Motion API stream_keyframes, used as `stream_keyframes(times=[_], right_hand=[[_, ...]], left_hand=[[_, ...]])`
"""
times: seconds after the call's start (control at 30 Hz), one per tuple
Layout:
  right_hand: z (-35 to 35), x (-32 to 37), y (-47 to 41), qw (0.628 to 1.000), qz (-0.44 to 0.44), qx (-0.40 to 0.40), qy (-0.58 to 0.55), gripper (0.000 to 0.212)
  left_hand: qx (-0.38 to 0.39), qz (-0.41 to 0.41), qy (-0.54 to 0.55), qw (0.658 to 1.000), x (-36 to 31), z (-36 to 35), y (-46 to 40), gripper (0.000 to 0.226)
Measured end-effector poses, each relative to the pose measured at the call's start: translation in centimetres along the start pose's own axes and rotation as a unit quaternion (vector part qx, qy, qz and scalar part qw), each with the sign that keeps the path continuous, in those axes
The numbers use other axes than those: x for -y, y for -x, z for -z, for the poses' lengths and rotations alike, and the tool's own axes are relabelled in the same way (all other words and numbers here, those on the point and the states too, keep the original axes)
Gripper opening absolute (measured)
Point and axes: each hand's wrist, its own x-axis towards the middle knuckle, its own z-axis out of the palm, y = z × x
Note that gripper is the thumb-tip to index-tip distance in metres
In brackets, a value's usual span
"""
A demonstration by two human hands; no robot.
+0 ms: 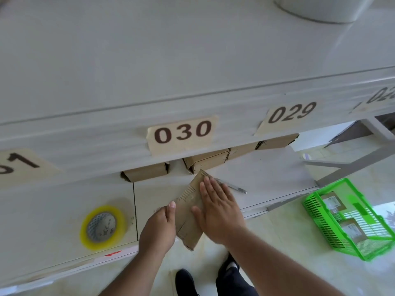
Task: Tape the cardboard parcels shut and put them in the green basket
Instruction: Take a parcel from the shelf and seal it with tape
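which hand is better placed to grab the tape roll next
Left, probably. The tape roll lies on the shelf to the left of the parcel, nearer the left hand, which grips only the parcel's edge. The right hand lies flat on the parcel, pinning it, farther away.

I'm seeing a flat brown cardboard parcel (pixel 189 207) lying tilted on the shelf edge, between my hands. The green basket (pixel 350 221) is sitting well right of them, holding two parcels (pixel 342 216). The yellowish tape roll (pixel 103 227) is lying flat to their left.

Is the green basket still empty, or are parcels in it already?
Not empty: the green basket, standing on the floor right of the shelf, holds at least two cardboard parcels. Whether they are taped cannot be told.
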Motion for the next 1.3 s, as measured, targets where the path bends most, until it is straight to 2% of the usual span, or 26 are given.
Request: stream_keyframes(times=[0.2,0.43,0.5,0.6,0.63,0.7,0.77,0.83,0.9,1.0,1.07,1.1,1.13,1.2,1.3], right_hand=[[0.0,0.1,-1.3,0.999,-0.051,-0.001,-0.010,0.082],[1.5,-0.1,-3.7,0.990,-0.126,-0.008,-0.066,0.074],[2.8,-1.5,-4.8,0.978,-0.161,0.014,-0.130,0.066],[5.0,-3.9,-5.1,0.950,-0.178,0.034,-0.255,0.029],[5.6,-4.4,-4.8,0.952,-0.168,0.023,-0.255,0.031],[6.4,-4.9,-3.7,0.960,-0.144,-0.028,-0.238,0.033],[6.5,-4.1,-2.3,0.963,-0.075,-0.144,-0.217,0.026],[6.4,-2.4,-0.8,0.937,0.023,-0.280,-0.205,0.021],[5.8,-0.4,0.5,0.917,0.089,-0.339,-0.190,0.024],[3.8,2.7,2.3,0.917,0.191,-0.324,-0.132,0.013],[2.3,4.5,3.7,0.919,0.218,-0.309,-0.110,0.011],[1.6,5.0,4.3,0.919,0.217,-0.306,-0.117,0.016],[1.0,5.3,4.9,0.919,0.222,-0.301,-0.127,0.022],[0.4,5.2,5.7,0.927,0.228,-0.272,-0.119,0.034],[0.7,4.7,5.6,0.964,0.183,-0.178,-0.068,0.051]], left_hand=[[0.002,-0.005,0.005,1.000,-0.6,-0.1,0.0,0.063],[0.030,0.018,-0.063,0.997,-0.5,0.3,0.3,0.076],[0.057,0.032,-0.018,0.998,-0.6,0.3,0.4,0.073],[0.071,0.018,0.005,0.997,0.1,0.3,0.3,0.065],[0.064,0.022,0.013,0.998,0.4,0.3,0.2,0.061],[0.057,0.057,0.115,0.990,0.7,0.0,0.1,0.052],[0.055,0.074,0.197,0.976,0.2,-0.1,0.2,0.046],[0.071,0.091,0.262,0.958,-0.3,-0.3,0.2,0.042],[0.079,0.110,0.327,0.935,-0.7,-0.3,0.0,0.039],[0.050,0.136,0.398,0.906,-2.5,1.6,0.8,0.058],[0.072,0.112,0.442,0.887,-3.8,3.5,1.7,0.065],[0.085,0.088,0.429,0.895,-4.2,4.2,2.3,0.062],[0.080,0.059,0.381,0.919,-3.8,4.4,2.7,0.056],[0.037,0.004,0.279,0.960,-2.7,4.3,3.1,0.043],[0.030,-0.012,0.224,0.974,-1.2,3.9,3.6,0.026]])
